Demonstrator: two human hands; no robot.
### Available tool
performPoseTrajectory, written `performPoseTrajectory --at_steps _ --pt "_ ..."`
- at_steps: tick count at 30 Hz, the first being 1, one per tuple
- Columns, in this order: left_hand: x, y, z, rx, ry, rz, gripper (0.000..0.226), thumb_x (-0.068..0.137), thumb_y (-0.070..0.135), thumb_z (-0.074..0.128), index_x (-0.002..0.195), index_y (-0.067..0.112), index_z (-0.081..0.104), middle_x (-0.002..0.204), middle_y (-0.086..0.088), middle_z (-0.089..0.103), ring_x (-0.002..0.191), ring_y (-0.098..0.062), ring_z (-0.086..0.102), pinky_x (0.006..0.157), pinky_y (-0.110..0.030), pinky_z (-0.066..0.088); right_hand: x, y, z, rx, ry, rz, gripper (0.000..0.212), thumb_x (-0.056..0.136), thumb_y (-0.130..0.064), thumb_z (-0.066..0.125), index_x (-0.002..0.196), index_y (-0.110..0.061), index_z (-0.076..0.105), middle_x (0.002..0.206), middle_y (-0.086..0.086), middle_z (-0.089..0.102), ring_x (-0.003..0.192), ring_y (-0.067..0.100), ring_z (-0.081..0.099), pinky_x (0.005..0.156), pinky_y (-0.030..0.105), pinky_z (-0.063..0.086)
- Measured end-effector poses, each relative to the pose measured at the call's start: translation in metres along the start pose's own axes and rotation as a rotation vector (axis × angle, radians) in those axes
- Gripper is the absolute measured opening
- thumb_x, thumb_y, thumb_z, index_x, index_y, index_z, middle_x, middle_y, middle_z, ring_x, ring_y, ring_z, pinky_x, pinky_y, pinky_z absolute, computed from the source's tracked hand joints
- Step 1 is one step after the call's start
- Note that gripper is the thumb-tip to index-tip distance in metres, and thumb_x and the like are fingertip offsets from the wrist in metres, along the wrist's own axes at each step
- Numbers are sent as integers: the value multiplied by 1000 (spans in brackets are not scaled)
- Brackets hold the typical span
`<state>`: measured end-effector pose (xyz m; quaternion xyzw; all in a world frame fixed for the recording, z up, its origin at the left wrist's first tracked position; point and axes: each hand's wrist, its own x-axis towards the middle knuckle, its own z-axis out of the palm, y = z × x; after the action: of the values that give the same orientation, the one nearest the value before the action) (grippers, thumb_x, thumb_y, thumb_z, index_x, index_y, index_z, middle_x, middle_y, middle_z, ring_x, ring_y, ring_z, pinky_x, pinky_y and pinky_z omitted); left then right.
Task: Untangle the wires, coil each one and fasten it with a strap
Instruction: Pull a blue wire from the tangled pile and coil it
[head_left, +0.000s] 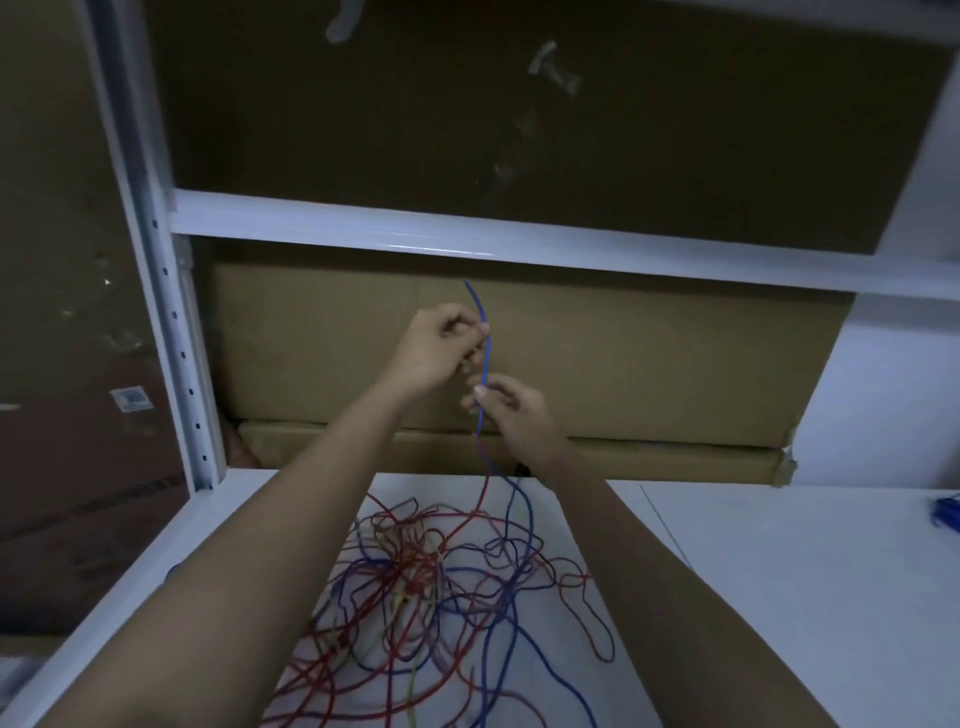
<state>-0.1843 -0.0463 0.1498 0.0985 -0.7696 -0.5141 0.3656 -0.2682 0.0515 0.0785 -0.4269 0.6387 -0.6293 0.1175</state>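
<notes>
A tangle of red, blue and a few yellowish wires (431, 587) lies spread on the white table (779, 597) between my forearms. One blue wire (485, 358) rises from the tangle and is held up in front of the cardboard. My left hand (436, 353) pinches it near its free upper end, which sticks up above the fingers. My right hand (511, 410) pinches the same blue wire a little lower. A red wire (480, 499) runs up alongside it toward my right hand.
Flat cardboard boxes (623, 364) stand against the back under a white shelf beam (519, 249). A white perforated upright (176, 338) stands at the left. A small blue object (945, 512) lies at the table's right edge.
</notes>
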Motion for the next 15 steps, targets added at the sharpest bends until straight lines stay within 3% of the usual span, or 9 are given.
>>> performPoseTrajectory --at_steps 3,6,9,12,15 --pt "2 14 -11 -49 51 -17 21 96 9 54 76 10 56 65 -5 58 41 0 52 44 -18 44 -1 -14 12 46 97 5 17 98 -9 49 86 -12 61 57 0 57 50 2 55 55 16 47" --pt "-3 21 -29 85 132 -69 33 99 28 51 70 13 55 65 -5 62 44 -10 53 48 -22 42 13 -38 14 186 294 55 10 99 -10 48 94 -10 56 59 5 48 43 6 52 50 21 50" --pt "-10 28 -54 159 313 -60 20 98 31 50 84 16 47 87 -11 66 71 -24 59 70 -36 51 36 -70 7 174 413 -32 5 97 -10 51 96 -9 56 63 1 49 53 11 49 55 23 48" --pt "-16 51 -77 172 409 21 15 99 28 39 100 16 47 98 -5 64 86 -26 60 80 -40 50 54 -110 2 154 418 -165 12 95 -5 53 87 -9 61 65 0 52 55 10 49 59 22 45" --pt "-26 85 -91 101 316 33 40 103 37 29 98 12 60 87 -1 67 74 -16 61 70 -30 47 57 -134 4 -152 297 -340 16 93 -4 54 96 -6 70 82 3 65 58 6 57 68 19 48"
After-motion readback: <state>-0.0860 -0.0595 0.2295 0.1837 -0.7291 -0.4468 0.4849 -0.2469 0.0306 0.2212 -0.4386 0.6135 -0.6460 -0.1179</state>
